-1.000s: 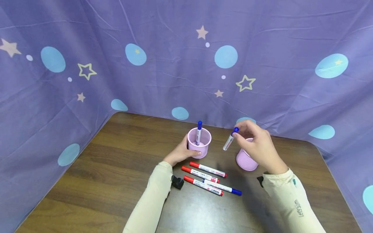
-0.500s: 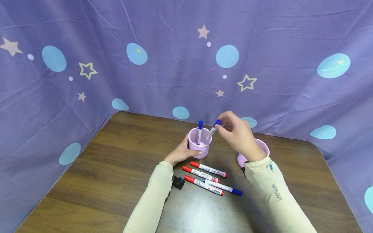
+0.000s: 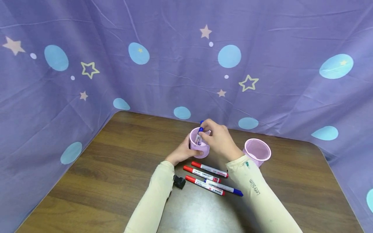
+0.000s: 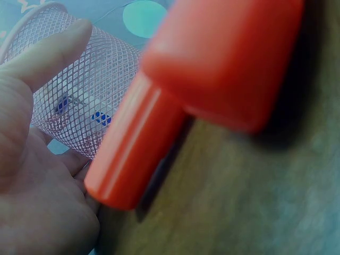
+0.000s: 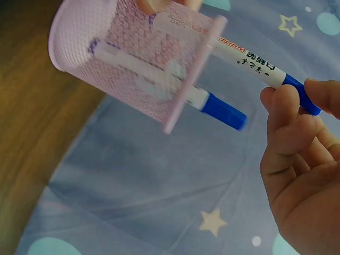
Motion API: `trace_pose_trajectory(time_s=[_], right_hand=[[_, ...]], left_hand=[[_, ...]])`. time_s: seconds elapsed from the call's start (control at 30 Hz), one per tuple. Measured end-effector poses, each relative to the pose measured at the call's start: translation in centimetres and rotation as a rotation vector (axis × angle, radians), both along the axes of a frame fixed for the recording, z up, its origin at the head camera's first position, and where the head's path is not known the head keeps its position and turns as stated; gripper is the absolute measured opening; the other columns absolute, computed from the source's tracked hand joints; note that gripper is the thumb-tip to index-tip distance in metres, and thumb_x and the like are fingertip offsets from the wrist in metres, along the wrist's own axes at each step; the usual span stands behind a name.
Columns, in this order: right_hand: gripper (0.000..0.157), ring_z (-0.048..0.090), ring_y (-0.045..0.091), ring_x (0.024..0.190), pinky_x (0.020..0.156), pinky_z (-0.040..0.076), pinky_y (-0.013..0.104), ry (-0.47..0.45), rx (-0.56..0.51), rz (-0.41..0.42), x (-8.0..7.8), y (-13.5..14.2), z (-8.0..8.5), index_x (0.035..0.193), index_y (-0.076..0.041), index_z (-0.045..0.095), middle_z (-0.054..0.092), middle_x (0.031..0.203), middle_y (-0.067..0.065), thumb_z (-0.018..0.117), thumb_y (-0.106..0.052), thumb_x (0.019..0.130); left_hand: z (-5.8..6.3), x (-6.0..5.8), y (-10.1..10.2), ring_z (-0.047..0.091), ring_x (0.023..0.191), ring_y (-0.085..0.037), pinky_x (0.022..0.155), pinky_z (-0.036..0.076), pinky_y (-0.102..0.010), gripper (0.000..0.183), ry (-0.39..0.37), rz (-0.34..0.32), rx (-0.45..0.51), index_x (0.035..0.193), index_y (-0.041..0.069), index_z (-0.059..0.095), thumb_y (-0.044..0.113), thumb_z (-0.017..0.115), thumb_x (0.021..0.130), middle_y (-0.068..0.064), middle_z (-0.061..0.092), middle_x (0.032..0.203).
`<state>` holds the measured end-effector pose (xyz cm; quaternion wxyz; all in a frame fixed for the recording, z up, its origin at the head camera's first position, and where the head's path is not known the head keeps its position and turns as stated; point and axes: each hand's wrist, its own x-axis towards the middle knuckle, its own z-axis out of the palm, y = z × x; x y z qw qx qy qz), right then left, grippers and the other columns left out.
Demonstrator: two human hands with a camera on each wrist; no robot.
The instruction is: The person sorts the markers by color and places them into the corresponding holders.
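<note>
My left hand (image 3: 181,153) grips a pink mesh pen cup (image 3: 205,151) from its left side, thumb across the front. With thumb and fingertips, my right hand (image 3: 220,139) pinches the blue cap of a whiteboard marker (image 5: 252,61). That marker's body reaches down inside the cup, its lower end near the bottom. Beside it, a second blue-capped marker (image 5: 226,111) leans in the same cup, untouched. In the left wrist view the blue ends of both markers show through the mesh, and red marker caps (image 4: 212,58) loom close to the camera.
Three red-capped markers (image 3: 205,185) lie on the wooden table (image 3: 116,168) in front of the cup. One blue-capped marker (image 3: 227,188) lies partly under the nearest red one. Another pink mesh cup (image 3: 257,149) stands at right, by the right forearm. A purple curtain (image 3: 163,84) hangs behind.
My right hand has carried the blue-capped marker leftward from above the right cup and lowered it into the left cup. The left hand keeps its hold on the cup.
</note>
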<state>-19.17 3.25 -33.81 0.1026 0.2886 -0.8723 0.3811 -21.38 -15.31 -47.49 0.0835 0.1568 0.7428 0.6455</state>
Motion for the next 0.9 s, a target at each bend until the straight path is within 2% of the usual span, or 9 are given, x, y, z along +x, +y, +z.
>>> trace_pose_trajectory(time_s=[0.2,0.4,0.9], right_hand=[[0.014,0.071,0.024,0.089,0.077,0.056,0.041,-0.034,0.014,-0.007,-0.5,-1.0,-1.1,0.101,-0.007,0.064,0.074,0.099,0.008,0.073,-0.009,0.090],[0.015,0.070,0.028,0.091,0.078,0.055,0.042,-0.056,0.049,-0.038,-0.8,-1.8,-2.0,0.102,-0.008,0.065,0.075,0.099,0.007,0.074,-0.011,0.090],[0.017,0.069,0.033,0.098,0.083,0.053,0.046,-0.089,0.083,-0.067,-0.9,-2.6,-2.4,0.105,-0.008,0.066,0.075,0.101,0.009,0.074,-0.012,0.090]], left_hand=[[0.4,0.2,0.1,0.046,0.130,-0.025,0.112,0.034,-0.042,0.100,0.006,-0.003,0.009,0.159,0.013,0.022,0.010,0.082,0.079,-0.012,0.046,0.147],[0.4,0.2,0.2,0.047,0.129,-0.023,0.111,0.035,-0.039,0.102,-0.006,-0.002,-0.005,0.160,0.014,0.019,0.008,0.082,0.079,-0.011,0.046,0.147],[0.4,0.4,-0.1,0.046,0.131,-0.025,0.112,0.034,-0.041,0.104,-0.025,0.009,-0.031,0.160,0.013,0.017,0.011,0.082,0.080,-0.013,0.044,0.150]])
